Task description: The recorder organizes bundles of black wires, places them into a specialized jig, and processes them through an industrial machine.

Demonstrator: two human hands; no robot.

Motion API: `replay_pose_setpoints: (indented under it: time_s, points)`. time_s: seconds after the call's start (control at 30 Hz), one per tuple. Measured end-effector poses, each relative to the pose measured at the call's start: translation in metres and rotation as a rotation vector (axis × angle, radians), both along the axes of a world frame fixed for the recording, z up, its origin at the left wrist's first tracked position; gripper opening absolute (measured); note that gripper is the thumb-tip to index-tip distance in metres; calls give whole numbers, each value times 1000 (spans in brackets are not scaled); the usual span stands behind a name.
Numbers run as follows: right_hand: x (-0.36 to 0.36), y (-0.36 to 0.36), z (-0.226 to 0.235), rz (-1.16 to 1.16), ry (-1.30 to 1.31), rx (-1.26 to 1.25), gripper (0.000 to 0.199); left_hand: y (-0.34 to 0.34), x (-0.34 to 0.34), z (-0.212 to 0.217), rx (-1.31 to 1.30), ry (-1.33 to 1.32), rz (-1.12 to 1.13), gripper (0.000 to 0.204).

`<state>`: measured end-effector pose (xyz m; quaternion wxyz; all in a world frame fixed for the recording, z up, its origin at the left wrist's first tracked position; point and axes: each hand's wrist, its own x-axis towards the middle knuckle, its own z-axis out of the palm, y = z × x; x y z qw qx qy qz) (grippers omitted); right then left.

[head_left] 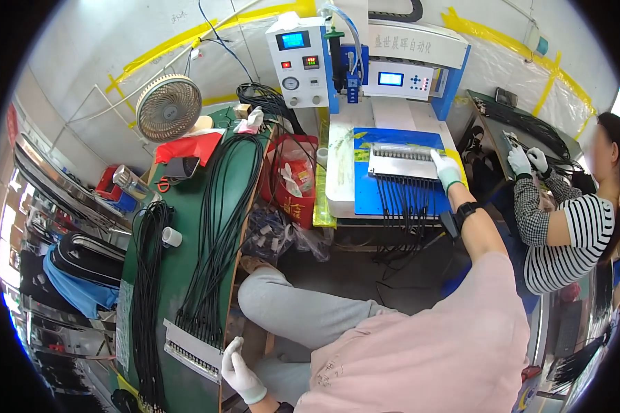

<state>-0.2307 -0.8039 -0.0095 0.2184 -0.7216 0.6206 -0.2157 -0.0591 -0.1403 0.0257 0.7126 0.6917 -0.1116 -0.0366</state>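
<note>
My right hand, in a white glove, is at the right end of a metal cable fixture, its fingers against that end. This fixture lies on the blue plate of a bench machine, and black cables hang from its near side. My left hand, also gloved, is beside the right end of a second metal cable fixture on the green table. Its fingers are partly stretched, with nothing visible in them. Long black cables run from this second fixture up the table.
The machine's dispensing head stands above the plate, beside a control box. A fan, a white cup and another cable bundle are on the left table. A red bag stands between. At right, a co-worker handles cables.
</note>
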Motion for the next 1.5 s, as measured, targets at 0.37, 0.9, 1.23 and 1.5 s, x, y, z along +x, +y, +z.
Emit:
replay_pose_setpoints:
  time_s: [0.37,0.9,1.23,1.5]
  points:
    - [87,205,131,950,-518,-446,18,-64,0,17,-66,22,-311,50]
    - [398,551,97,2195,-340,-364,53,56,-13,-6,-525,503,299,36]
    - [416,685,95,2356,399,-747,50,66,-9,-40,-381,376,347,39]
    - [356,627,179,2484,166,-459,43,74,-11,-64,-172,288,292,38]
